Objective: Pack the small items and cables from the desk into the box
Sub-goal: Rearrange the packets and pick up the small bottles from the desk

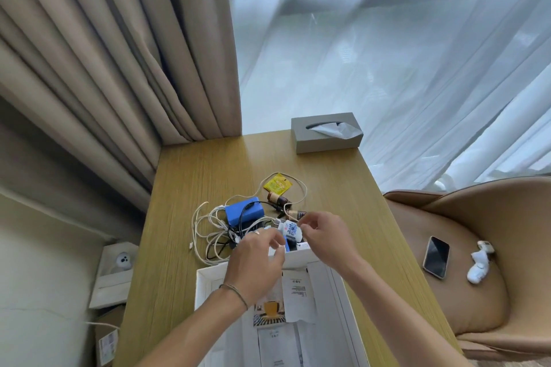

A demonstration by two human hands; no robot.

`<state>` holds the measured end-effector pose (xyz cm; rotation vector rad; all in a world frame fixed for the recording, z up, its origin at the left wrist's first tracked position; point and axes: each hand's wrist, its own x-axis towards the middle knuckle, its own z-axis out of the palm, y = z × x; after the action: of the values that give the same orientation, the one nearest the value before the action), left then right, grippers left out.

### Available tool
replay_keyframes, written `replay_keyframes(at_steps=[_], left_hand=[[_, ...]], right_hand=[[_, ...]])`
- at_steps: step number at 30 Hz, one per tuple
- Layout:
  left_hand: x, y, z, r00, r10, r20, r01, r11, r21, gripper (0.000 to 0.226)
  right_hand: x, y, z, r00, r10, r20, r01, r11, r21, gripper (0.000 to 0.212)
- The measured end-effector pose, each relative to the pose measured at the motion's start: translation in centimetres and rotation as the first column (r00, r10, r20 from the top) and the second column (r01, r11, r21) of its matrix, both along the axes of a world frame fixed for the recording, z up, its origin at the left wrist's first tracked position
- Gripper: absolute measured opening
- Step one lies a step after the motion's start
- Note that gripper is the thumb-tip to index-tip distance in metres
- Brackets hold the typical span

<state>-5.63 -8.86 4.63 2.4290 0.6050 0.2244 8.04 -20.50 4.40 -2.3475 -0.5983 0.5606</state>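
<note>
- The right hand [320, 232] is held over the far edge of the white box [202, 280], its fingertips curled in a pinch; a thin cable end or small piece seems to be held there, though what exactly is pinched is too small to tell.
- The left hand [258, 259] is held just beside it, fingers bent downward over the box's far rim; whether anything is gripped cannot be told.
- Between the two hands a small white item with a blue pattern [290, 229] is seen, touching or nearly touching both.
- Beneath the wrists, paper sachets and leaflets [298, 292] already lie in the box.
- Beyond the left hand a tangle of white and black cables [208, 235] lies on the wooden desk [193, 176], with a blue rectangular pack [243, 211] on top of it.
- Beyond the right hand, two small brown bottles [277, 198] and a yellow sachet [278, 182] are left, ringed by a beige cable [302, 188].
- Farther off, a grey tissue box [325, 140] stands at the desk's far edge.
- The step in hand is judged to be the lifting of the patterned item toward the box; most of the pile is not yet packed.
- Next, the item would need to be freed from the cables and lowered into the box.
</note>
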Motion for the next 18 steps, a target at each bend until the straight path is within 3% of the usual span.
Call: replay_keyframes(at_steps=[11,18], left_hand=[[3.8,4.7,-1.5,0.991,0.03,-0.129,-0.017,0.994,0.105,0.012],[5.2,6.3,-3.0,0.98,0.01,-0.2,0.013,0.994,0.111,0.015]], right_hand=[[7.8,3.8,-6.6,0.993,0.113,0.01,-0.11,0.976,-0.19,0.028],[10.0,5.9,-11.1,0.964,0.244,0.107,-0.204,0.934,-0.293,0.032]])
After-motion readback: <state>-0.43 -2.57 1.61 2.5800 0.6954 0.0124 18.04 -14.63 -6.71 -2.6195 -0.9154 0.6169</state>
